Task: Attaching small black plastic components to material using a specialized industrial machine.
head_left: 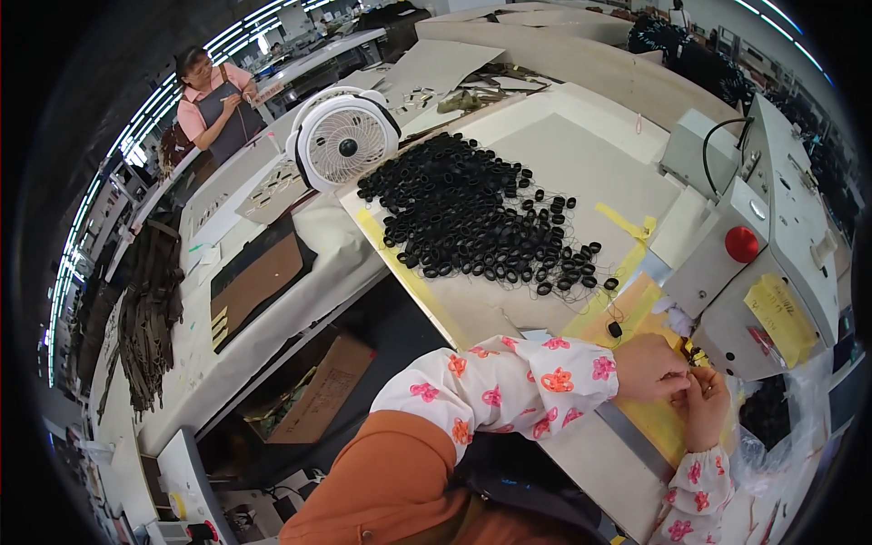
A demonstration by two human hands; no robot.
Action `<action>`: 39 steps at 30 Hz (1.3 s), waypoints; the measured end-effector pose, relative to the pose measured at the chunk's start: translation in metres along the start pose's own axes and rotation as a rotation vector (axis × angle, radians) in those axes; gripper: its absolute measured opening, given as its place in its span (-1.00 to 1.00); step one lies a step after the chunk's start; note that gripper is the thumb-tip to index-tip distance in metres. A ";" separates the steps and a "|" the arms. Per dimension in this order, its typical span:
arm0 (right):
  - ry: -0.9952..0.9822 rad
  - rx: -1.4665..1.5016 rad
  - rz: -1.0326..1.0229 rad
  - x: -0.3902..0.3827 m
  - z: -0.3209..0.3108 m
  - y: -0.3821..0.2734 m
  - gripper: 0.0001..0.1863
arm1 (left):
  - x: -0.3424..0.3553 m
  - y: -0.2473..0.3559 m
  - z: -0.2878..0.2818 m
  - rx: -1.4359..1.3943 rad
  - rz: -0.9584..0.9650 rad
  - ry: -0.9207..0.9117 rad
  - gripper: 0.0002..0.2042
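At the sewing machine on the right, my left hand and my right hand meet, fingertips pinched together. What they hold is too small and hidden to make out. Just beyond the fingertips is the machine's small brass-coloured and black working part. Under both hands lies a yellow-covered work surface. A single black loop rests on it, left of the machine and apart from my left hand. Farther back a big heap of black loops, with loose thread ends, covers the pale board.
A white fan stands behind the heap. A red button juts from the machine, and clear plastic hangs at its right. Brown straps lie on the left table. A co-worker in a grey apron stands far left.
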State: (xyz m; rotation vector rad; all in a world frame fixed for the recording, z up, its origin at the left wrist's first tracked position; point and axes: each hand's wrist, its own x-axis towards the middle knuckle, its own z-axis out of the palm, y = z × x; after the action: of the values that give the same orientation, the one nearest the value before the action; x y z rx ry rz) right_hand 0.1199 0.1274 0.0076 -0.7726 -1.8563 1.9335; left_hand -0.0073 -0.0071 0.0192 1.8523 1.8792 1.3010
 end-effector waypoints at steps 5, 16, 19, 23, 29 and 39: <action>-0.064 -0.161 -0.055 -0.003 0.003 -0.002 -0.91 | -0.001 -0.018 0.009 0.133 -0.078 0.204 -0.82; -0.350 -0.427 -0.374 -0.034 0.021 -0.019 -0.83 | 0.006 -0.017 0.002 0.120 -0.106 -0.033 -0.74; -0.263 -0.244 -0.214 -0.009 -0.003 -0.007 -0.72 | 0.008 -0.022 0.009 0.268 -0.149 0.086 -0.75; -0.255 -0.093 -0.118 0.000 -0.008 -0.006 -0.65 | 0.005 -0.023 0.015 0.217 -0.124 0.143 -0.81; -0.266 -0.068 -0.086 0.001 -0.008 -0.002 -0.67 | 0.006 -0.017 0.009 -0.045 -0.115 0.044 -0.86; -0.331 -0.095 0.027 0.001 -0.005 -0.015 -0.72 | 0.006 -0.019 0.007 -0.073 -0.043 -0.021 -0.82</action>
State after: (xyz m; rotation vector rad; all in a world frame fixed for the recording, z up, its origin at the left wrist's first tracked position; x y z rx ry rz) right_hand 0.1205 0.1327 0.0226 -0.5307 -2.1508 2.1064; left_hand -0.0176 0.0049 0.0046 1.7728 1.8260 1.3126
